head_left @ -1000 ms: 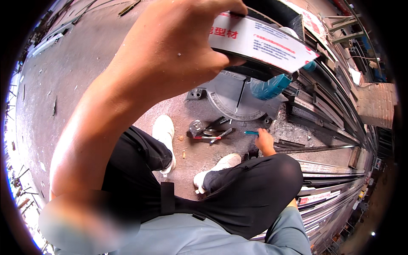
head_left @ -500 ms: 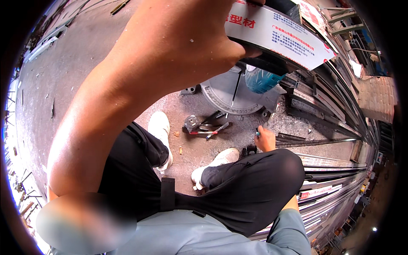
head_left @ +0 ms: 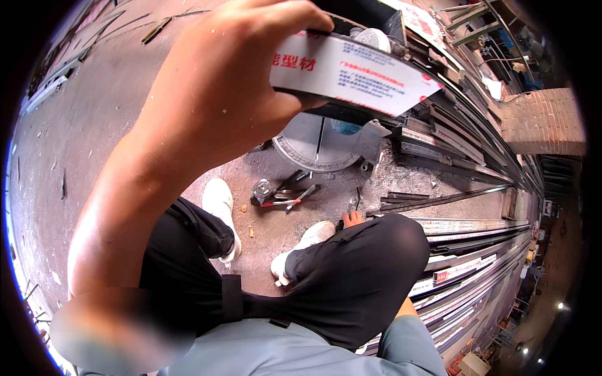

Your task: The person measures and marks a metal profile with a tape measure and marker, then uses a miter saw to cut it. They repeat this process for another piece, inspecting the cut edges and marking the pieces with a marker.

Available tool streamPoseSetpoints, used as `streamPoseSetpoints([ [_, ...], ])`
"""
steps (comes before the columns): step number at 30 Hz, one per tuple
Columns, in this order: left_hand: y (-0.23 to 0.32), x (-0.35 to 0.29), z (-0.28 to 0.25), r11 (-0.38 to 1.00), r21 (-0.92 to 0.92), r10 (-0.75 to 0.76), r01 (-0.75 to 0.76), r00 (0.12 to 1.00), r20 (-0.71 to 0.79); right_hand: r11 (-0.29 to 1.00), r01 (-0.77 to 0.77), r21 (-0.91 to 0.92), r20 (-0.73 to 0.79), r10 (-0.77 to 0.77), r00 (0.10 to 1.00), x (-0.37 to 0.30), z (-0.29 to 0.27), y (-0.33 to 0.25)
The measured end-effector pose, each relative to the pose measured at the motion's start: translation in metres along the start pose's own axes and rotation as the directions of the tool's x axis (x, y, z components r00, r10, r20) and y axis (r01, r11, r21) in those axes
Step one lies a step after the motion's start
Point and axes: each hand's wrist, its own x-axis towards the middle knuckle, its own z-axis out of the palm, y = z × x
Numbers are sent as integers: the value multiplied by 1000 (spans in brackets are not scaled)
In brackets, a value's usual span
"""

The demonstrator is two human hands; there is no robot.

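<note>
My left hand (head_left: 251,69) is raised at the top of the view, its thumb below and fingers above, closed around a dark profile bar (head_left: 351,72) faced with white printed film. The bar's right end is cut at a slant. Under it lies the round grey base of a miter saw (head_left: 313,147), with a teal part (head_left: 345,127) showing beside the bar. Low by the floor, my right hand (head_left: 353,218) shows only curled fingers past my right knee. Whatever they hold is hidden. A thin dark piece (head_left: 358,198) stands just beyond them.
A tape measure (head_left: 263,188) lies with red-handled tools (head_left: 288,199) on the floor before my shoes. Bundles of long profiles (head_left: 476,250) fill the right side, with more dark profiles (head_left: 451,131) beyond. A brick pillar (head_left: 539,122) stands at the far right.
The bar and my left hand have shifted left in view, along with the whole scene. My right hand has drawn back toward my shoe; the small teal-tipped thing in it no longer shows.
</note>
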Motion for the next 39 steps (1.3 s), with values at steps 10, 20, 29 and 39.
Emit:
streamPoseSetpoints([
  [10, 21, -5, -18, 991, 69, -115, 116, 993, -9, 681, -163, 714, -209, 430, 878, -30, -47, 7],
  [20, 95, -33, -130, 996, 49, -86, 76, 964, 251, -623, 482, 616, -76, 563, 823, -140, -245, -38],
  [29, 153, -125, -155, 997, 40, -77, 67, 924, 374, -431, 656, 620, -363, 583, 727, -178, -318, -109],
  [39, 168, -173, -115, 997, 27, -73, 68, 929, 364, -43, 753, 656, -640, 497, 586, -238, -352, -160],
])
